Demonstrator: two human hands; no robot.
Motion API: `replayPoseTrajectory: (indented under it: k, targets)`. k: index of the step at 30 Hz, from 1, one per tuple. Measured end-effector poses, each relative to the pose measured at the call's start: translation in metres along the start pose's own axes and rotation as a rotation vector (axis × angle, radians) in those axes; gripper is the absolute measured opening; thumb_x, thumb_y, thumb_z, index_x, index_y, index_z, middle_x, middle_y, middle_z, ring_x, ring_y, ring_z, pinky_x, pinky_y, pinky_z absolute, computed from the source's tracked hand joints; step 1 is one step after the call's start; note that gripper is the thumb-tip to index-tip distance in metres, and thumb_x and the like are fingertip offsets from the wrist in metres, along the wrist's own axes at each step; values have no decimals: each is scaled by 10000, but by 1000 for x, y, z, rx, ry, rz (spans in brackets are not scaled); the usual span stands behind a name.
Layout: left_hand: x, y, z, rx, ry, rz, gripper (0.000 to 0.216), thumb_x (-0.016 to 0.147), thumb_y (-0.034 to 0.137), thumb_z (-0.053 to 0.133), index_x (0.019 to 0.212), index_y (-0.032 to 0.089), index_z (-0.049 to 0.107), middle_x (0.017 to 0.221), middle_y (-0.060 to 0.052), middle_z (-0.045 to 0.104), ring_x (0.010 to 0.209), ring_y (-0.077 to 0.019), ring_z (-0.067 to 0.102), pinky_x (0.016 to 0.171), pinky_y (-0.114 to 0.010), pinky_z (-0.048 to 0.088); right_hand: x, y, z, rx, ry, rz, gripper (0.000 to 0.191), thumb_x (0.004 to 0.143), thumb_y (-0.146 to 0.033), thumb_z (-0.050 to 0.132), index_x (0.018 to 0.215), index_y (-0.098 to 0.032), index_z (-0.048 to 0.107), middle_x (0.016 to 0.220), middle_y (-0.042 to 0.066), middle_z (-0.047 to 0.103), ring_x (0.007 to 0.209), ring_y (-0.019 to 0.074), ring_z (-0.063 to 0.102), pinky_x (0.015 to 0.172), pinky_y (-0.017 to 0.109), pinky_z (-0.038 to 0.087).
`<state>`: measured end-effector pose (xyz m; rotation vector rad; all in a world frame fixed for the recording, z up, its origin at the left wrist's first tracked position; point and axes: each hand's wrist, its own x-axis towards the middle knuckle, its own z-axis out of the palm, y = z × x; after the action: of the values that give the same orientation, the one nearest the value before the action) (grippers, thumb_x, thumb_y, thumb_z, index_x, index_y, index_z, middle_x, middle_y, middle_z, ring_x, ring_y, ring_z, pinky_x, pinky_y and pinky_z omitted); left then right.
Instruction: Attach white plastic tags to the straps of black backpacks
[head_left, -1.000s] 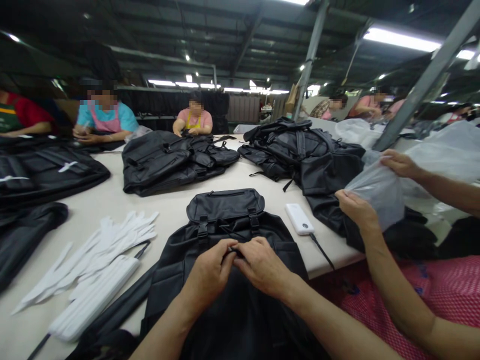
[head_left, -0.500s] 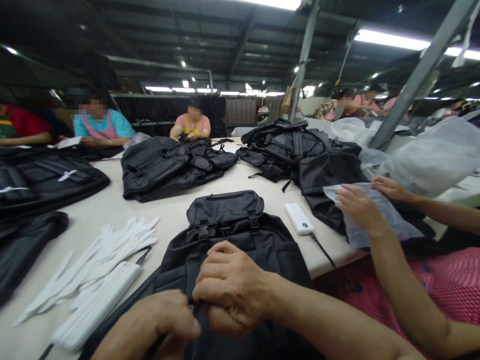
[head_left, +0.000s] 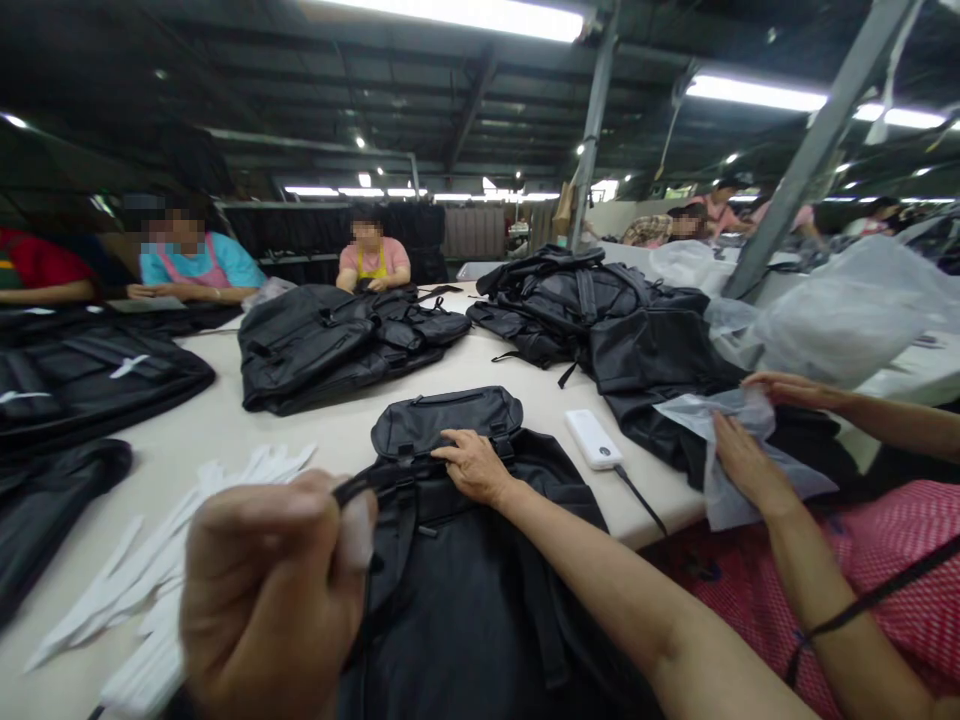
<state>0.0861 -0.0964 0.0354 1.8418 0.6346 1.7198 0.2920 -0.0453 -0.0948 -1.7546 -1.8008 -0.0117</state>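
A black backpack [head_left: 480, 590] lies in front of me, its top flap [head_left: 442, 415] toward the far side and its straps loose over the front. My left hand [head_left: 274, 590], raised close to the camera over the bag's left side, is closed in a pinch on a black strap [head_left: 351, 490]; the hand hides where most of it runs. On the flap's lower edge rests my right hand [head_left: 474, 468], fingers stretched out and apart, touching the bag near a buckle. White strips [head_left: 247, 470] lie left of the bag, partly behind my left hand.
A white power bank [head_left: 592, 438] with a cable lies right of the bag. More black backpacks [head_left: 330, 340] are piled across the table [head_left: 322, 435]. Beside me on the right, a co-worker's hands [head_left: 750, 465] handle a translucent plastic sheet [head_left: 727, 500]. Other people sit across the table.
My hands were close together low on the bag. The left has risen toward the camera with the strap; the right has moved forward to the flap and spread its fingers.
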Motion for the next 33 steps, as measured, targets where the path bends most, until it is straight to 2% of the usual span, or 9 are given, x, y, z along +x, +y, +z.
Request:
replayPoseTrajectory:
  k: [2,8,12,15,19,21,24,28,33]
  targets:
    - [17,-27,25,-63,-25,-30,150,855,232,469,998,227,511,637,47,550,480,-86,480,466,-203,420,-11,-6,-2,110,43,24,243,819,-213,488,999,-247,647,1215,63,514,1113,212,425,909,370,333]
    - [-1,-147,76,471,-524,41,226,844,201,403,932,172,609,926,-71,656,872,-183,608,799,-318,470,-28,-11,-1,911,74,447,202,795,-346,508,765,-175,613,721,22,594,646,122,571,625,259,460]
    - [-28,-173,78,543,-717,135,335,750,70,454,1012,204,616,1061,-56,630,958,-208,575,814,-341,455,-20,-6,-11,982,146,553,310,802,-421,427,863,-152,570,702,28,611,568,107,586,531,231,459]
    - [-31,-174,74,602,-787,175,354,786,84,439,1083,209,586,1109,-58,596,992,-205,553,843,-350,441,-13,6,-28,936,221,614,302,793,-402,429,873,-146,567,702,31,608,551,103,577,513,222,444]
    - [-26,-178,76,564,-728,76,204,830,175,452,941,191,622,964,-54,591,892,-180,578,814,-323,461,-13,22,-53,765,301,654,213,728,-288,526,873,-150,601,777,50,604,655,141,581,638,286,471]
    - [-24,-177,77,532,-704,37,179,825,184,460,910,188,617,935,-50,579,871,-177,580,815,-324,466,-17,21,-61,584,384,579,362,707,-210,536,1065,-171,570,997,84,583,822,169,575,803,338,451]
    - [-21,-166,73,473,-703,-1,175,813,179,469,907,188,617,911,-45,583,866,-178,584,820,-324,471,-22,6,-65,260,382,295,562,724,-147,496,1280,-191,430,1283,112,430,1033,198,512,936,355,395]
    - [-9,-126,50,383,-699,-23,166,826,216,490,896,210,641,861,-23,622,828,-167,599,785,-304,482,-23,-17,-70,71,289,118,428,791,-145,431,1212,-159,508,1254,106,476,1145,204,435,998,342,347]
    - [13,-46,24,251,-452,55,169,787,218,591,944,241,650,893,4,625,829,-136,595,753,-235,473,-21,-42,-77,48,124,-27,543,717,-69,429,1244,-193,475,1324,70,444,1225,226,341,1025,399,263]
